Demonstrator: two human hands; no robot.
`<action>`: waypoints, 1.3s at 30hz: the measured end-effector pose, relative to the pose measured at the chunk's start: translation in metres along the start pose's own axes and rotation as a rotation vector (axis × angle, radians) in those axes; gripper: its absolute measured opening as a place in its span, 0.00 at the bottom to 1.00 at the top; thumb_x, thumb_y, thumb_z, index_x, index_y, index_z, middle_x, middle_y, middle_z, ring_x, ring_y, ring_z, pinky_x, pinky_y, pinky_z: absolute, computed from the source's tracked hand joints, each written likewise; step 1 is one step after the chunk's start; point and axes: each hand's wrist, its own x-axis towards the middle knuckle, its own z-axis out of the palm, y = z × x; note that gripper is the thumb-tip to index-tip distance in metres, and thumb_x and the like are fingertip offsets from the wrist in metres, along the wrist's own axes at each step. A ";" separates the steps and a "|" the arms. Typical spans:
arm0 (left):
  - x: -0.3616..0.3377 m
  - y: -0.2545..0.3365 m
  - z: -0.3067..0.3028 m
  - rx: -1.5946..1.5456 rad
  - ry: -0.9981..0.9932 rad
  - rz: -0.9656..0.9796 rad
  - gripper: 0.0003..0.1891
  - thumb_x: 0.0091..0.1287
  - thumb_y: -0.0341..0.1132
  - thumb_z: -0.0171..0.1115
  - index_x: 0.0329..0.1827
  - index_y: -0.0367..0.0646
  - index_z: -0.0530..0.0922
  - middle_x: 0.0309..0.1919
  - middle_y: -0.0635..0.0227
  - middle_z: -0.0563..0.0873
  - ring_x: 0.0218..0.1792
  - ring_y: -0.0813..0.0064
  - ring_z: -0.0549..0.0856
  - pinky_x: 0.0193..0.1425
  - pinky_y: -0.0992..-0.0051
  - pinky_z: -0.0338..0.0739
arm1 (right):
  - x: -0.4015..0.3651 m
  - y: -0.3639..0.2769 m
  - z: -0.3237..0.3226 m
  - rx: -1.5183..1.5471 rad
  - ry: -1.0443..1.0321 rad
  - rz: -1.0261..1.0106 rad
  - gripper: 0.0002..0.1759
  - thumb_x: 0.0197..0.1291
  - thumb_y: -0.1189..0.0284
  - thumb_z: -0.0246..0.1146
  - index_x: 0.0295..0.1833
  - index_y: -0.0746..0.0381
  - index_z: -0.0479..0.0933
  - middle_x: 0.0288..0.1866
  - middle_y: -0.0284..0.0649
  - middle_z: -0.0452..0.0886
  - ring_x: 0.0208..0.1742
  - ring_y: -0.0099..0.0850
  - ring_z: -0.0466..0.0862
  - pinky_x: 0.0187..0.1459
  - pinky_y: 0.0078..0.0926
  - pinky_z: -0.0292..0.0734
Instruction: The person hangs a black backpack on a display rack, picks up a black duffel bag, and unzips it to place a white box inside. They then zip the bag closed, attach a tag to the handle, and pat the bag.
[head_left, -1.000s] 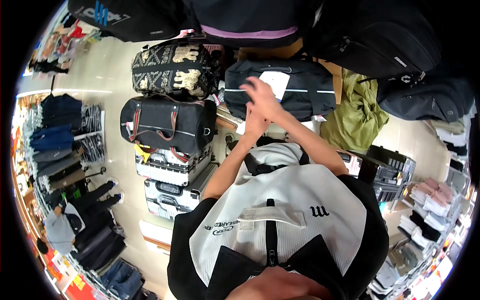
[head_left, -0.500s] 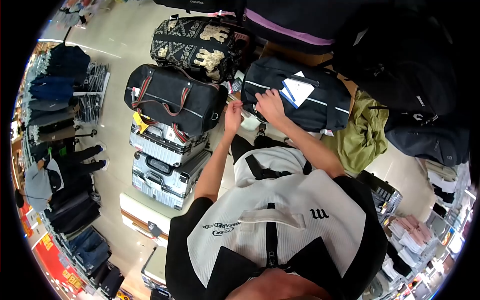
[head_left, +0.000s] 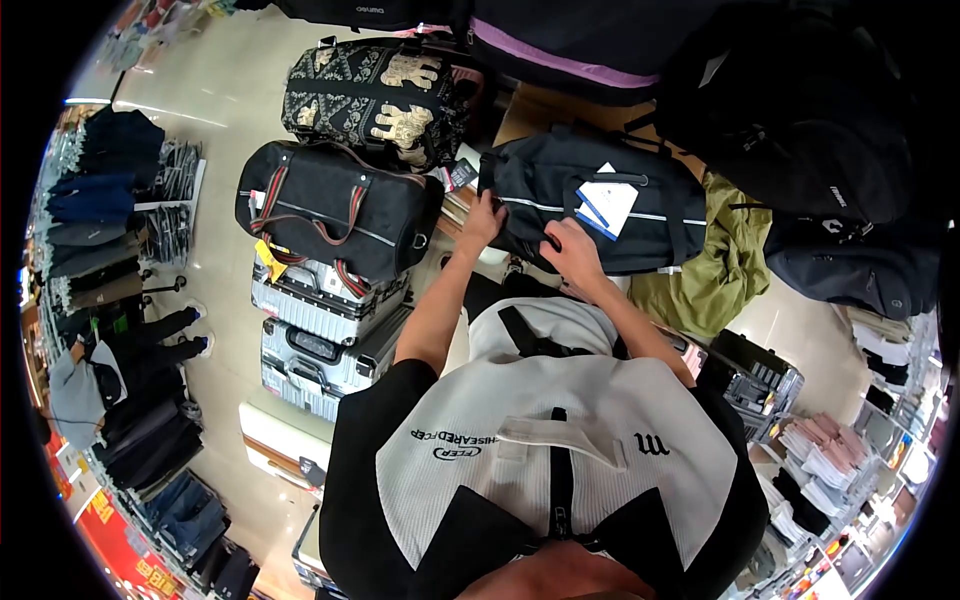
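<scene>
A black backpack (head_left: 665, 200) with a pale stripe lies flat in front of me, white-and-blue tags (head_left: 607, 203) on its upper side. My left hand (head_left: 482, 222) is at its left end, fingers closed on the dark fabric edge. At the near side, my right hand (head_left: 574, 250) has its fingers curled in a pinch against the backpack; what lies between the fingertips is partly hidden. Left of my hands, a black duffel bag (head_left: 330, 205) with striped handles rests on a silver suitcase (head_left: 320, 300). Neither hand touches it.
A black patterned bag (head_left: 375, 105) with gold elephants is behind the duffel. An olive green bag (head_left: 715, 260) and a dark backpack (head_left: 850, 265) stand to the right. Clothes racks (head_left: 110, 190) line the left, where another person (head_left: 85, 375) stands. A cardboard box (head_left: 530, 115) lies behind the backpack.
My right hand has moved right and toward me along the backpack's near side. My left hand has shifted up onto its left end, which sits higher. The view has moved slightly.
</scene>
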 end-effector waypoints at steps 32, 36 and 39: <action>-0.046 0.120 -0.029 -0.108 0.253 0.029 0.39 0.60 0.46 0.70 0.67 0.34 0.60 0.61 0.38 0.68 0.62 0.40 0.68 0.67 0.55 0.64 | 0.025 0.011 0.027 -0.037 -0.130 -0.174 0.09 0.53 0.70 0.67 0.36 0.64 0.77 0.35 0.43 0.81 0.42 0.43 0.78 0.43 0.37 0.75; -0.031 0.112 -0.016 0.152 0.260 0.059 0.42 0.55 0.39 0.71 0.68 0.31 0.57 0.64 0.38 0.63 0.64 0.38 0.66 0.69 0.53 0.62 | 0.018 0.039 0.000 0.068 -0.153 -0.192 0.10 0.54 0.68 0.67 0.42 0.57 0.82 0.49 0.38 0.80 0.52 0.43 0.78 0.56 0.40 0.72; -0.022 0.136 -0.029 0.320 0.372 0.190 0.38 0.53 0.34 0.68 0.66 0.31 0.60 0.67 0.44 0.63 0.66 0.43 0.65 0.72 0.54 0.59 | -0.002 0.070 -0.045 -0.115 0.241 -0.033 0.17 0.49 0.70 0.68 0.48 0.55 0.80 0.53 0.40 0.78 0.59 0.43 0.74 0.60 0.40 0.68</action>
